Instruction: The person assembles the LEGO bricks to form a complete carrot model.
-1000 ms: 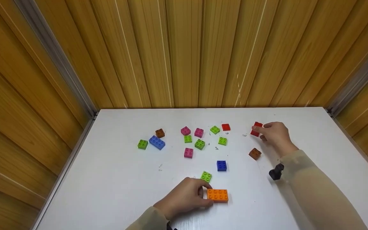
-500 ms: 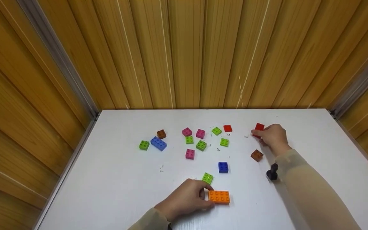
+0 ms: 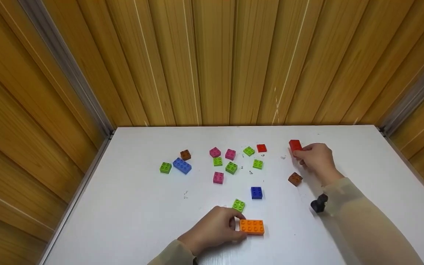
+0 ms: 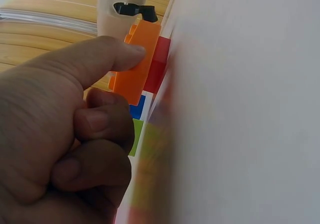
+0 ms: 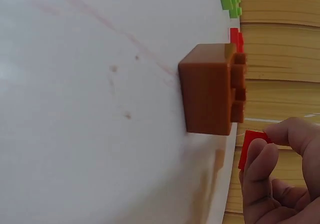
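Observation:
My left hand (image 3: 217, 229) pinches the left end of an orange eight-stud block (image 3: 251, 227) at the front of the white table; in the left wrist view the thumb lies along the side of the orange block (image 4: 134, 68). Toward the back right, my right hand (image 3: 317, 158) grips a red block (image 3: 295, 146) between thumb and fingertips, its smooth side showing. Part of the red block (image 5: 250, 146) is hidden by fingers in the right wrist view. Nearest to the right hand lies a brown block (image 3: 295, 179). A lime block (image 3: 238, 205) sits just beyond the left hand.
Behind the orange block is a dark blue block (image 3: 256, 193). Pink and green blocks, one of them pink (image 3: 218, 177), lie mid-table near a flat red block (image 3: 261, 148). Farther left are a long blue block (image 3: 182, 166), a green one (image 3: 165, 168) and a brown one (image 3: 185, 154).
The red block has turned in my right hand, from studs showing to a smooth side up, and stands lifted a little. My left hand and the orange block stay in place.

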Tool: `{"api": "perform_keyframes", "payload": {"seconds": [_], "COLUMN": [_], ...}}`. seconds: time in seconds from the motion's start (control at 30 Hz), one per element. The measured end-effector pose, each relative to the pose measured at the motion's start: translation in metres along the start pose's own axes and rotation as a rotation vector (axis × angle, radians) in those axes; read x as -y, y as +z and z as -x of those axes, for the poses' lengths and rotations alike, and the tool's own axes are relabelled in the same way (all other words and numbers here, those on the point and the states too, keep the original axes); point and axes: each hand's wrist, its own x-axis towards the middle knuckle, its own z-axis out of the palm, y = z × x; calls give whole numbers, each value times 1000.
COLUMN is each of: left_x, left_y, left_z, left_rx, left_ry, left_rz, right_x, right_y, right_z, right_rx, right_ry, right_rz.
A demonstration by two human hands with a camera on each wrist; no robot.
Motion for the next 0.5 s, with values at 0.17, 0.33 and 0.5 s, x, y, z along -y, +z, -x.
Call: {"api": "perform_keyframes", "payload": {"seconds": [0.17,0.33,0.5], "left_x": [-2,-2,-3], "left_y": [-1,0,-1], "left_z": [0,0,1], "left_rx": [7,4,-6], "left_ry": [-21,-25,-30], "left_rz": [17,29,40], "right_x": [6,6,5], "right_y": [-5,-8,-7], "right_z": [17,40,68], "right_rx": [13,29,51], "right_ry": [-62,-164,-224], "right_rz": [15,41,15]}}
